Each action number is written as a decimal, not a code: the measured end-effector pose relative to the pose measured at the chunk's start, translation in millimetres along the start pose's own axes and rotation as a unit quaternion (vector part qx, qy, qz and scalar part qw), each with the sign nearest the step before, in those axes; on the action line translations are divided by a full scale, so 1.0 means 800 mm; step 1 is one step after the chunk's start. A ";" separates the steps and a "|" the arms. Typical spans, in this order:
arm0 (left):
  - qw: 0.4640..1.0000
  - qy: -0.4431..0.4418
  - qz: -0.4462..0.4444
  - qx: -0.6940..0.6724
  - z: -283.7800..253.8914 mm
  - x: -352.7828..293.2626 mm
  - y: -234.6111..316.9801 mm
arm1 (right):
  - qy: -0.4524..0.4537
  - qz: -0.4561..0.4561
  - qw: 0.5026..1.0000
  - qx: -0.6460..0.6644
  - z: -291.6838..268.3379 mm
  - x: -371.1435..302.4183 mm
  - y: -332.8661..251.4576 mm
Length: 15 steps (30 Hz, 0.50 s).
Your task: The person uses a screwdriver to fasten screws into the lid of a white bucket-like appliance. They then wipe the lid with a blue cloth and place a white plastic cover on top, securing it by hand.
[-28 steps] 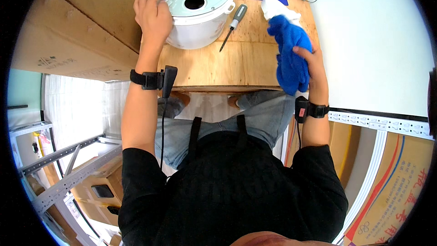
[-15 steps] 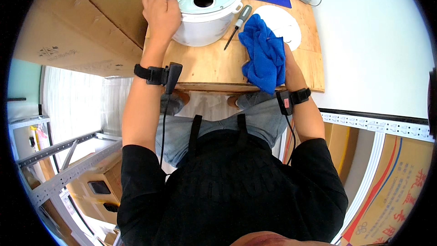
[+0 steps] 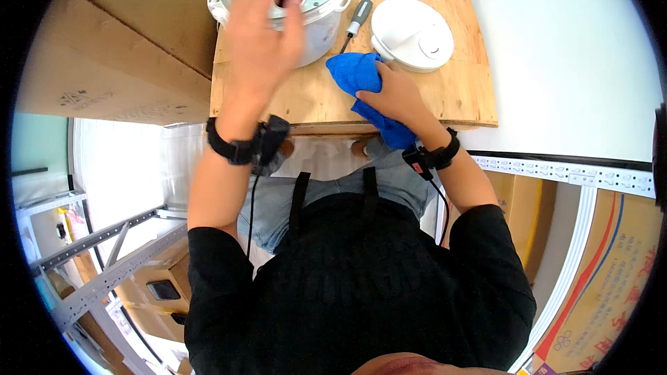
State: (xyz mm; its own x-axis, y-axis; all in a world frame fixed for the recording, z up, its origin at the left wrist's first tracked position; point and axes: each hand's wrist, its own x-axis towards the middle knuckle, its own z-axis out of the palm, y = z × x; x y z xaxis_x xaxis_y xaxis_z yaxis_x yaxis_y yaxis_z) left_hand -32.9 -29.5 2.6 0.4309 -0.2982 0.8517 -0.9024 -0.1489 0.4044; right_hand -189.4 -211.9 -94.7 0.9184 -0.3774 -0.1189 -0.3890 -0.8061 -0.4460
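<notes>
Small wooden tabletop (image 3: pixel 458 94) beside cardboard boxes | right hand (image 3: pixel 396 94) clutching one crumpled blue cloth (image 3: pixel 358 76) at the near edge | left hand (image 3: pixel 264 35) blurred, loosely spread over one white round cooker body (image 3: pixel 319 0) | one white domed lid (image 3: pixel 411 33), one grey-handled screwdriver (image 3: pixel 356 19) behind.

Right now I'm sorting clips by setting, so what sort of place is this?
Probably a workshop or storeroom bench: a small wooden table carrying an opened white cooker and a screwdriver, large cardboard boxes beside it, and metal shelving below.
</notes>
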 end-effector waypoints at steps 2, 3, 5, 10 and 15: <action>0.979 -0.148 -0.079 -0.112 0.027 0.002 0.036 | 0.027 -0.018 0.999 -0.017 0.009 -0.010 -0.005; 0.951 -0.232 -0.132 -0.157 0.042 0.001 0.047 | 0.041 -0.047 0.997 -0.038 0.011 -0.014 -0.010; 0.889 -0.405 -0.168 -0.132 0.085 0.006 0.041 | 0.071 -0.101 0.989 -0.083 0.008 -0.022 -0.016; 0.845 -0.516 -0.140 -0.025 0.189 0.020 0.016 | 0.178 -0.252 0.921 -0.237 -0.018 -0.018 0.014; 0.792 -0.589 -0.159 0.008 0.236 0.019 0.018 | 0.167 -0.230 0.923 -0.260 -0.054 -0.016 0.073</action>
State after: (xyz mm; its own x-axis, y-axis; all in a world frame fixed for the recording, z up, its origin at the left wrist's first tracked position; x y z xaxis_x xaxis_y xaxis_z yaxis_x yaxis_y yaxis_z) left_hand -38.4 -214.5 -41.3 0.3515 -0.9151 -0.1978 -0.7512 -0.4017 0.5238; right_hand -227.0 -273.4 -80.9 0.9554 0.0105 0.2951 -0.0247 -0.9930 0.1152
